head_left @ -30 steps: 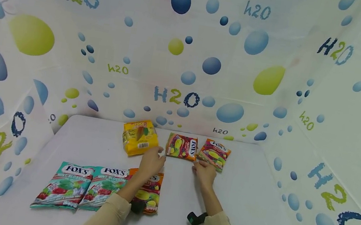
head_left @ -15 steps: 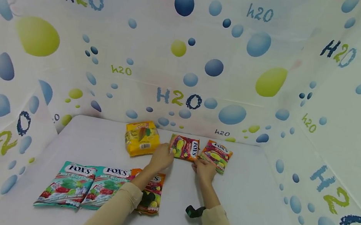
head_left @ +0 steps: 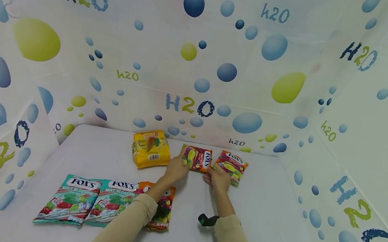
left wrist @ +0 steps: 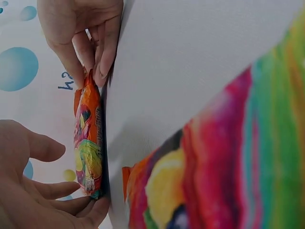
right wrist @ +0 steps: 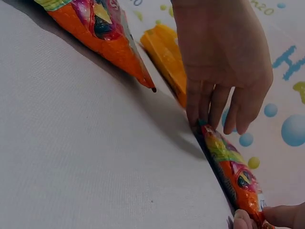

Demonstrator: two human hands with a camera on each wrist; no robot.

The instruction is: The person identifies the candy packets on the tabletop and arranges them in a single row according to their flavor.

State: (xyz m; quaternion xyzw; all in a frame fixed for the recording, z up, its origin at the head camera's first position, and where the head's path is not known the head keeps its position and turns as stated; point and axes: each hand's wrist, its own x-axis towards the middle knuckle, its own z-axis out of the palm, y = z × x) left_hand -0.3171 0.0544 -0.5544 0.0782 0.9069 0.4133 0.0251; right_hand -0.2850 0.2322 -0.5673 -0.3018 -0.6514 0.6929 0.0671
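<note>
A small red-and-orange Fox's candy bag lies sideways at the back middle of the table. My left hand is at its left end; in the left wrist view that hand's fingers reach along the end of the bag, thumb apart from it. At the other end, my right hand pinches the bag's edge between thumb and fingers, seen low in the right wrist view. Right of it lies a similar Fox's fruits bag. Left of my left hand is a yellow candy bag.
Two teal Fox's mint bags lie at the front left, side by side. Next to them an orange Fox's fruits bag is partly hidden under my left forearm. A patterned sheet rises behind the white table.
My left hand has moved right, from beside the yellow bag to the left end of the sideways candy bag. My right hand has shifted slightly left to that bag's near right corner.
</note>
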